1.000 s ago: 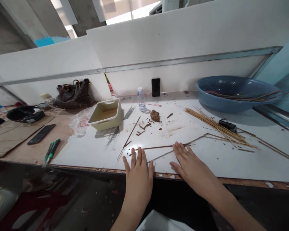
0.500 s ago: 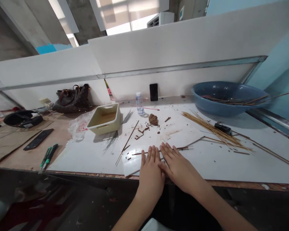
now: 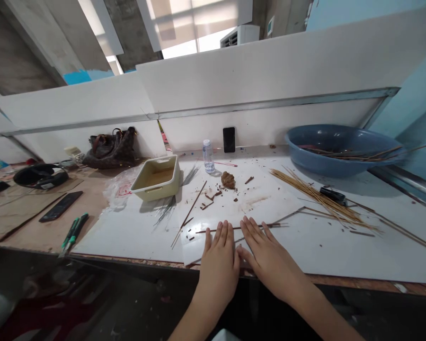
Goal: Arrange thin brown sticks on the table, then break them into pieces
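Note:
My left hand (image 3: pixel 218 260) lies flat, palm down, at the front edge of the white board (image 3: pixel 135 237), fingers stretched forward. Beside it my right hand (image 3: pixel 268 255) is also flat with its fingers extended, its thumb close to the left hand. A thin brown-coated stick (image 3: pixel 241 228) runs crosswise at the fingertips of both hands; whether the fingers press on it is hard to tell. Beyond them sit a brown lump of clay-like material (image 3: pixel 227 180) and scattered brown crumbs. Another thin stick (image 3: pixel 195 203) slants to the left of the hands.
A cream tub (image 3: pixel 156 192) of brownish content and a water bottle (image 3: pixel 208 158) stand behind. To the right are a bundle of thin sticks (image 3: pixel 312 192), a black object (image 3: pixel 332 195) and a blue basin (image 3: pixel 337 163). Green-handled cutters (image 3: pixel 74 233) and phones lie left.
The hands have slid slightly back toward the table's front edge, and the fingertips now lie nearer the crosswise stick. The whole view has shifted a little.

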Available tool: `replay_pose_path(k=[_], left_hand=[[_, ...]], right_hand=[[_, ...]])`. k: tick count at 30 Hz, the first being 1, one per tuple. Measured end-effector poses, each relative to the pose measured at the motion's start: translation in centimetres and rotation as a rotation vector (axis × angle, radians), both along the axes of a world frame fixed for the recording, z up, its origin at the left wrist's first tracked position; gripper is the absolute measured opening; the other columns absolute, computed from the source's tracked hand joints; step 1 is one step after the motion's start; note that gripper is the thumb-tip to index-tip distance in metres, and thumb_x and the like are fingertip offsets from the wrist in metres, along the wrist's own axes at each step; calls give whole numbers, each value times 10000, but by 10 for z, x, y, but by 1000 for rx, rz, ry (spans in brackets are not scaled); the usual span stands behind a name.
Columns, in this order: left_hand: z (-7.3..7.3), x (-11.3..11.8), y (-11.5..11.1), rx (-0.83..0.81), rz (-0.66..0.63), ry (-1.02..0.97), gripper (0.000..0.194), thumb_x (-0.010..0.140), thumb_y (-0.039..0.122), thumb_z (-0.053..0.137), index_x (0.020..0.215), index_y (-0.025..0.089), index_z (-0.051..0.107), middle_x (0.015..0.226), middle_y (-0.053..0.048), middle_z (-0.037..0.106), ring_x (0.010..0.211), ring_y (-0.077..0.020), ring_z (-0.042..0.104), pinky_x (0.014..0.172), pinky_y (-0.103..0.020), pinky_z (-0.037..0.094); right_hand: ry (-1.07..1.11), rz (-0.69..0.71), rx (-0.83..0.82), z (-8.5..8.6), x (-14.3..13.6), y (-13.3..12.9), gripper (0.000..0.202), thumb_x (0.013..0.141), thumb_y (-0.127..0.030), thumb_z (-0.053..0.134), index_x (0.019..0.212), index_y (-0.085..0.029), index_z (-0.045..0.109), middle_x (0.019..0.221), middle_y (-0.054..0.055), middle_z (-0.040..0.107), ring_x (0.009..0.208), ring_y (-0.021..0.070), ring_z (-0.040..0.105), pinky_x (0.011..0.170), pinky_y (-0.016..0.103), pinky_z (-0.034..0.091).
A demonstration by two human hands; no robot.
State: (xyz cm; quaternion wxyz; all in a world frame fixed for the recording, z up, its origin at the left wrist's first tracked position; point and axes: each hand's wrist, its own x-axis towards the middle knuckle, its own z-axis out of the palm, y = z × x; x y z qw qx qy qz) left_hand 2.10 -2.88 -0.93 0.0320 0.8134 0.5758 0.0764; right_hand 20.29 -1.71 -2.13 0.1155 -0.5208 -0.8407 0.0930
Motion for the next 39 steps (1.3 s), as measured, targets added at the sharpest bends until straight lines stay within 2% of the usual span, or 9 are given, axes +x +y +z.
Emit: replay_pose_path(k=[4, 9, 11, 18, 24, 26, 32, 34, 39], left_hand=[[4, -10, -9, -27, -53, -20, 559, 1166, 293, 301, 1700, 135, 355, 1745, -105, 376, 1649, -234, 309, 1353, -542, 297], [17, 2, 29, -42, 77, 0, 550, 1154, 272, 311, 1646, 61, 439, 1722, -159, 412, 1648, -276, 318, 1366, -581, 219], [16, 6, 32, -43, 101, 16, 559, 1150, 277, 316, 1634, 30, 447, 1712, -174, 425, 1643, -284, 331, 1371, -576, 201], [-13, -4, -13, 90, 27, 49, 603, 1140, 314, 362, 1690, 67, 355, 1745, -148, 366, 1641, -285, 340, 1345, -575, 304], [3, -3, 31, 67, 57, 18, 565, 1151, 308, 313, 1649, 69, 431, 1726, -170, 408, 1649, -301, 326, 1350, -659, 204], [8, -4, 35, 56, 41, 12, 556, 1158, 305, 291, 1652, 92, 432, 1728, -160, 407, 1647, -286, 332, 1350, -675, 173], [-9, -15, -13, 90, 57, 73, 585, 1141, 316, 350, 1685, 102, 388, 1728, -160, 403, 1634, -308, 361, 1335, -658, 261], [-13, -15, -16, 106, 51, 71, 583, 1143, 311, 334, 1685, 104, 391, 1720, -167, 417, 1625, -312, 379, 1330, -661, 275], [2, -6, 22, 87, 127, 49, 570, 1139, 320, 347, 1650, 92, 458, 1688, -199, 462, 1619, -334, 388, 1331, -678, 237]], right_hand=[[-4, -3, -9, 0, 2, -7, 704, 1157, -546, 228, 1729, -140, 281, 1770, 117, 278, 1665, 257, 242, 1370, 569, 187], [-42, -86, -23, 12, -11, 32, 730, 1156, -541, 220, 1710, -72, 303, 1766, 195, 256, 1672, 295, 208, 1357, 639, 108], [-40, -87, -12, 12, -13, 34, 735, 1155, -549, 216, 1713, -76, 297, 1765, 200, 251, 1671, 299, 212, 1355, 641, 115], [-16, -36, -9, -2, 1, -17, 740, 1150, -582, 227, 1725, -120, 288, 1767, 130, 272, 1667, 278, 232, 1365, 604, 181], [-49, -65, -77, 22, -7, 31, 682, 1166, -496, 219, 1712, -103, 329, 1771, 197, 266, 1675, 293, 191, 1351, 645, 121], [-65, -90, -89, 26, -10, 38, 684, 1167, -495, 217, 1706, -93, 339, 1768, 211, 269, 1676, 293, 187, 1348, 658, 75], [-20, -102, -60, 8, -6, -10, 784, 1141, -620, 187, 1728, -108, 281, 1774, 155, 263, 1677, 289, 199, 1365, 638, 76], [-11, -88, -71, 6, -4, -14, 791, 1137, -633, 182, 1732, -119, 269, 1772, 148, 266, 1673, 293, 218, 1363, 646, 84], [-40, -121, -73, 19, -11, 26, 788, 1145, -597, 165, 1718, -66, 272, 1772, 193, 238, 1682, 290, 178, 1352, 657, 35]])
